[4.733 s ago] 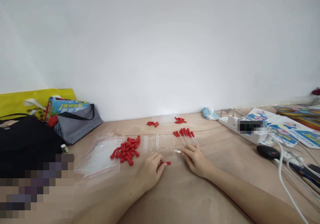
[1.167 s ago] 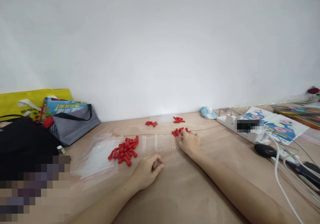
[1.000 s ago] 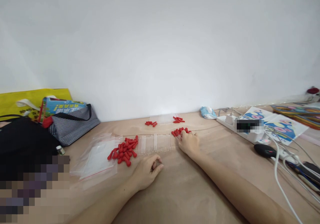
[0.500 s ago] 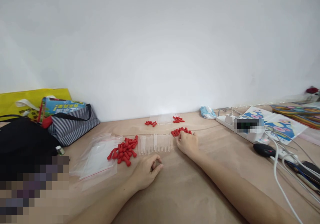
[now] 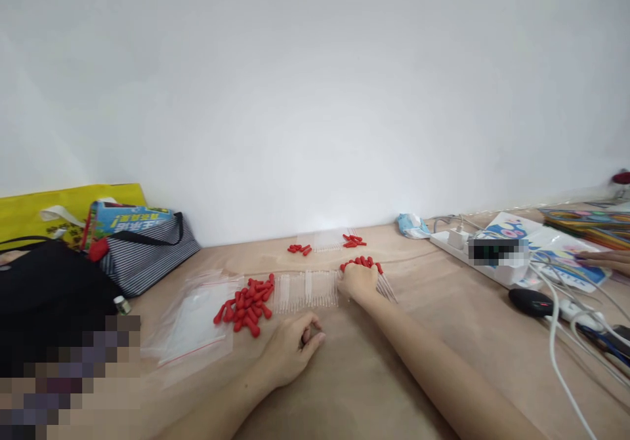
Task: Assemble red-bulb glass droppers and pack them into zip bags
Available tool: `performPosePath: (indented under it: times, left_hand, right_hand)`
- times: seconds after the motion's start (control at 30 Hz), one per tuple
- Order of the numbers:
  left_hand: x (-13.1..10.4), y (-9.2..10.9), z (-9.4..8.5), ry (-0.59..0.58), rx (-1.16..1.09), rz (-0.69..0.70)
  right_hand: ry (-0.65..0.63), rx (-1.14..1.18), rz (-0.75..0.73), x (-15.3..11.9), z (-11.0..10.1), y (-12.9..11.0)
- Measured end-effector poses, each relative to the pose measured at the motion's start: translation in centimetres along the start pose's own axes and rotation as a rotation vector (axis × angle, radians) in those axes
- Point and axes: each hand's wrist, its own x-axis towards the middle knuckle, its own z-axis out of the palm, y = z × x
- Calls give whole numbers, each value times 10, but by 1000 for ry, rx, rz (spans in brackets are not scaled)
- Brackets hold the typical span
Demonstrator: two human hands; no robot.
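Red bulb-shaped caps (image 5: 246, 303) lie in a pile left of the middle. Beside them, thin clear tubes (image 5: 305, 292) are laid out in a row. My right hand (image 5: 358, 281) is at the right end of that row, its fingers closed and touching the red-capped tubes (image 5: 367, 262); what it grips is hidden under the fingers. My left hand (image 5: 295, 348) rests on the table in front of the tubes, fingers curled with thumb and fingertips together; anything inside is too hidden to make out.
Clear plastic bags (image 5: 197, 322) lie left of the pile. Smaller red pieces (image 5: 299, 249) lie near the wall. A striped bag (image 5: 147, 250) stands at left; a power strip (image 5: 462, 256) with cables is at right. Another person's hand (image 5: 605, 258) is at the far right.
My right hand has shifted slightly left, uncovering capped tubes on its right. My left hand has barely moved. Another person's hand has come in at the far right. The view has shifted slightly.
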Motion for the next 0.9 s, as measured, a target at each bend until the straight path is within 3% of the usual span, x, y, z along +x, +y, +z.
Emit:
performPosePath:
  times: [0.1, 0.2, 0.37, 0.53, 0.7, 0.9]
  left_hand:
    - [5, -6, -12, 98, 140, -19]
    - [13, -22, -38, 259, 411, -112]
    - [17, -55, -71, 239, 638, -387]
    - [14, -68, -70, 251, 649, -409]
    - [16, -72, -65, 277, 652, -402]
    - [20, -68, -61, 269, 685, -453]
  right_hand:
    - [-10, 2, -6, 1, 0, -1]
    - [-19, -7, -26, 0, 0, -2]
    - [-24, -21, -49, -1, 2, -3]
    - [3, -28, -92, -5, -5, -1]
    - [52, -10, -231, -27, -14, 11]
    - [326, 83, -529, -56, -1, 43]
